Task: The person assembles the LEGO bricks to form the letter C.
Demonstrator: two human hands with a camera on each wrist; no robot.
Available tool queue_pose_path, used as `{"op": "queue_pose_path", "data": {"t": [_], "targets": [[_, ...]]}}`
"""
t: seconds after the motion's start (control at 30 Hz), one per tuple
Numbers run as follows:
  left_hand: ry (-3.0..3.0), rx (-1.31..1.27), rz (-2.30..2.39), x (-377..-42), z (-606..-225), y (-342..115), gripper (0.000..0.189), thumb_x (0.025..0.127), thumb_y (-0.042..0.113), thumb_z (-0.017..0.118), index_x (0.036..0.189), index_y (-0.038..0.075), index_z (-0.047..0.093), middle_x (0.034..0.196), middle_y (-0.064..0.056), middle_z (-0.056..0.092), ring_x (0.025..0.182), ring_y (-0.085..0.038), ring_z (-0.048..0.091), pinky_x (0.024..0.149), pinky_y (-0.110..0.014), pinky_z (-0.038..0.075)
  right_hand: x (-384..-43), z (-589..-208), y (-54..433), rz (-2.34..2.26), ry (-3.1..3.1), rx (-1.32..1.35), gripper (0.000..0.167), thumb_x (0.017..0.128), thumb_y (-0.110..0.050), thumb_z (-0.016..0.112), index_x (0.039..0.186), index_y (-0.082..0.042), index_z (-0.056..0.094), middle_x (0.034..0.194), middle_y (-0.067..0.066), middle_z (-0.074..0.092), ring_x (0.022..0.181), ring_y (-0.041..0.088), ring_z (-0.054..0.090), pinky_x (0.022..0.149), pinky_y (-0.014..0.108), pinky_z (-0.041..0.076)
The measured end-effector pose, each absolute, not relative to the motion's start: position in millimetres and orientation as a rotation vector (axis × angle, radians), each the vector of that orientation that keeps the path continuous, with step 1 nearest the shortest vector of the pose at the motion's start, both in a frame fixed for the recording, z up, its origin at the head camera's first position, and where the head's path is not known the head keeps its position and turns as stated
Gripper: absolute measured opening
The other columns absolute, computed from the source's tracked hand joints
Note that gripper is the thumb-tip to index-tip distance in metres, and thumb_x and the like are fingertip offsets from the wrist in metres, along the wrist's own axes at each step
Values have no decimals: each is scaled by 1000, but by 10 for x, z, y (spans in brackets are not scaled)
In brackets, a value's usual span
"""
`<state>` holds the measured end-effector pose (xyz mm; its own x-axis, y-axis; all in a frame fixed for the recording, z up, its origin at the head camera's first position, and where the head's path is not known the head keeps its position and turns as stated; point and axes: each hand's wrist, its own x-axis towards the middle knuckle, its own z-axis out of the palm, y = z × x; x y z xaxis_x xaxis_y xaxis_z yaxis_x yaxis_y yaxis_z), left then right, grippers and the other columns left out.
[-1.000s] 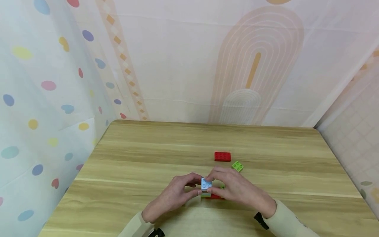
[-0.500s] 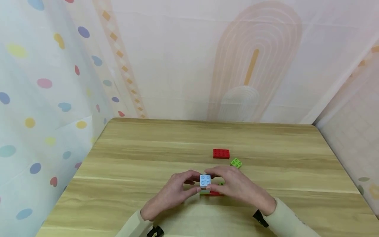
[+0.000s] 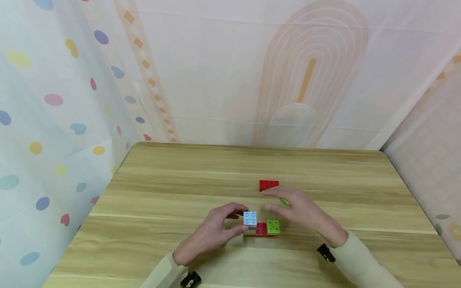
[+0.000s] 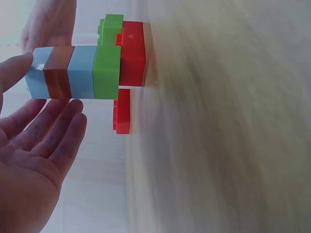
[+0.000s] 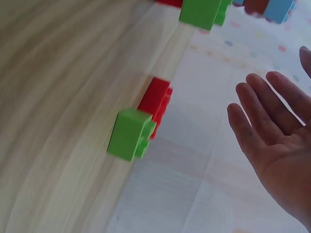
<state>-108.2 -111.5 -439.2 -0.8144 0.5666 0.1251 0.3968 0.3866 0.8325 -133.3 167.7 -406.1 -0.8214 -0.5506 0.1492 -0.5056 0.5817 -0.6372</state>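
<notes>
A tower of toy building bricks stands on the table: a light blue brick (image 3: 250,218) on top, then a brown brick (image 4: 59,72), another light blue one and a green one. All of it sits on one end of a red base brick (image 4: 133,53), whose other end bears a green brick (image 3: 273,227). My left hand (image 3: 217,228) holds the tower near its top, thumb on the near side and fingers behind. My right hand (image 3: 302,210) hovers with loosely spread fingers, holding nothing, over a loose green brick (image 5: 130,133) that it partly covers in the head view.
A loose red brick (image 3: 269,184) lies behind the tower, close to the right fingertips in the head view. The wooden table (image 3: 162,192) ends at a patterned curtain (image 3: 216,80) at the back, with more curtain at both sides.
My right hand has let go of the tower's top and moved right and away from me toward the loose bricks. The left hand stays at the tower.
</notes>
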Motion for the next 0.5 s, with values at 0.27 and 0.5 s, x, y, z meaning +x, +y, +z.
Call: {"op": "queue_pose_path", "data": {"t": [0.27,0.5], "targets": [[2498,873,1396,-1075,-4397,-1100,33,96,23,76,126,11,66,119,2,71,110,-22,68,96,-40,57,-1507,-4110,1730,-1098,2804,-913,40,98,-21,74,135,-6,67,136,10,67,125,33,63,105,55,50],[2496,861,1394,-1076,-4394,-1092,31,97,23,76,125,11,66,119,1,71,109,-24,68,96,-43,57,-1630,-4110,1720,-1064,2810,-892,43,99,-27,73,136,-6,67,136,10,67,127,32,62,106,56,49]]}}
